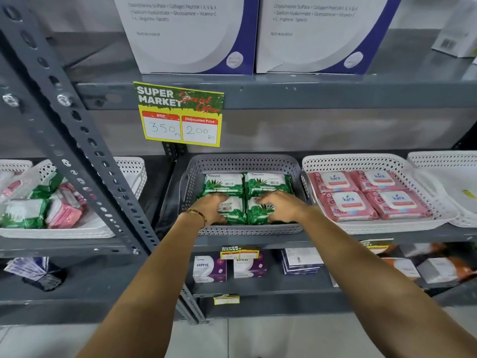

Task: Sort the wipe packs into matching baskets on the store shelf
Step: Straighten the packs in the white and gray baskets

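Head view: both hands lie flat, fingers spread, on the front 2 green wipe packs [233,209] in the grey basket [188,187]; left hand [210,206] nearer the mixed white basket [129,174], far left.

Counting the things on the store shelf

Four green wipe packs [224,182] lie in one grey basket [191,177], and four pink wipe packs [333,182] lie in one white basket [353,161] just beside it. Two more white baskets show: one at the far right [444,161] and one on the left [131,169] with a jumble of green and pink packs too mixed up to count. Two big white and blue boxes [185,34] stand on the shelf above. One yellow price sign [178,113] hangs there. Two purple boxes [209,268] sit on the shelf below. Two hands [210,206] reach into the grey basket.
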Demonstrator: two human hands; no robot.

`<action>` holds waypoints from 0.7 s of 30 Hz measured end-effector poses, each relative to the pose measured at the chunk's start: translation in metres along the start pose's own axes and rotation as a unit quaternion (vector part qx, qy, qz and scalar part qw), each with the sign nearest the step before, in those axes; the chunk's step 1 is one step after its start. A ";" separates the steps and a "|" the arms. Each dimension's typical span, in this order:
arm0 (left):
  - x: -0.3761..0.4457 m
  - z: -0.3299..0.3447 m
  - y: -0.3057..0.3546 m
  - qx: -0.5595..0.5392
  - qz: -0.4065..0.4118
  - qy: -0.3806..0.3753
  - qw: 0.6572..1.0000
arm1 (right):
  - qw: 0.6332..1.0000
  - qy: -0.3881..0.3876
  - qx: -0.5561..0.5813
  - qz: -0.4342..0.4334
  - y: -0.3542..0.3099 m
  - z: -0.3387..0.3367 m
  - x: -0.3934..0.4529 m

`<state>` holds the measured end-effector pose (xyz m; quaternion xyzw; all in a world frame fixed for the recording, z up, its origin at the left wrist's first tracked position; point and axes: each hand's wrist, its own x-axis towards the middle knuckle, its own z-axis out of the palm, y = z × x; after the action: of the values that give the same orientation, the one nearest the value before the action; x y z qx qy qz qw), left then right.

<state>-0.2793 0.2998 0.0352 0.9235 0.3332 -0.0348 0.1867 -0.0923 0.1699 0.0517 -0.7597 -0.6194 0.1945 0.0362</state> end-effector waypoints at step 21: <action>0.064 0.029 0.008 0.086 -0.027 0.079 0.993 | 0.993 0.080 -0.052 0.069 0.006 0.039 0.066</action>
<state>-0.2231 0.3218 -0.0014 0.9265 0.3678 0.0051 0.0788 -0.0891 0.2248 -0.0024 -0.8145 -0.5700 0.1027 0.0331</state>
